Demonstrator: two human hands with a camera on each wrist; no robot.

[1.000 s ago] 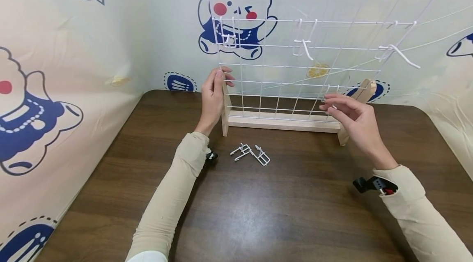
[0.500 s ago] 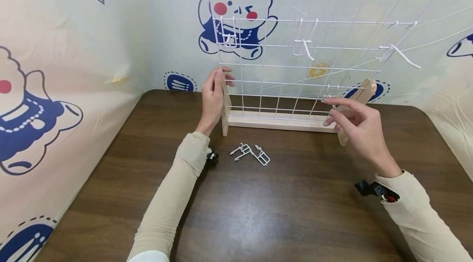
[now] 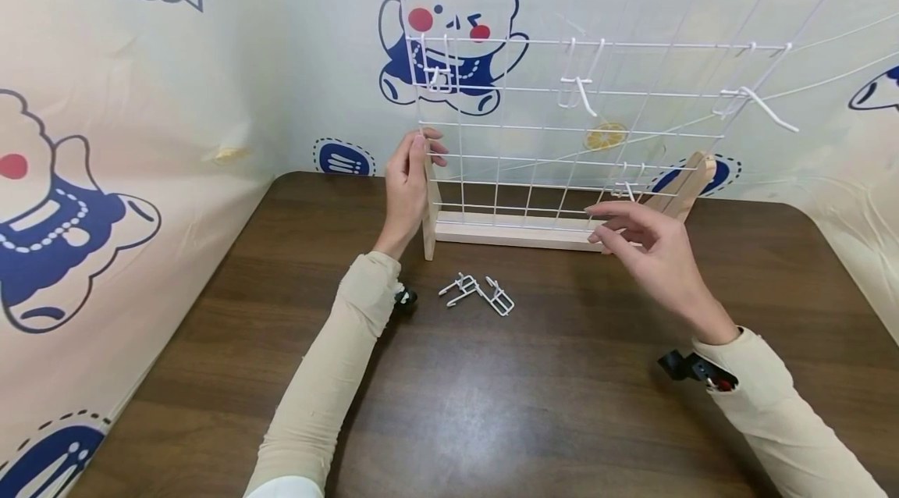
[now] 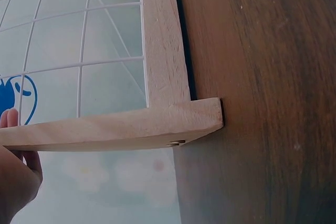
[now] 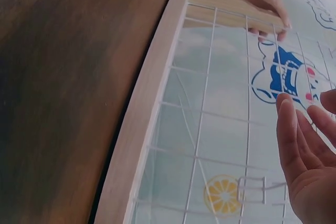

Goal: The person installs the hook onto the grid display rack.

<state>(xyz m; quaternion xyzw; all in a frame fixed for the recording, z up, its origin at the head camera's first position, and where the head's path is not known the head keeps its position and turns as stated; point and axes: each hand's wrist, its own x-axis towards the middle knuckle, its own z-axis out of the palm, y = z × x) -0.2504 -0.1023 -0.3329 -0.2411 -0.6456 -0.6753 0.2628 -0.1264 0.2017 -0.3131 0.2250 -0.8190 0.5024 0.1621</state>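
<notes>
My left fingers [image 3: 417,153] grip the wooden upright [image 3: 429,236]; my right fingers [image 3: 627,208], half-spread and empty, could knock the lower hook [image 3: 629,190] loose by brushing it.

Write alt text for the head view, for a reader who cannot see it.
A person's left hand grips the wooden upright at one end of a white wire grid, while the right hand, apparently empty, hovers before its lower right part. Four white hooks hang on the grid; two loose hooks lie on the brown table.
</notes>
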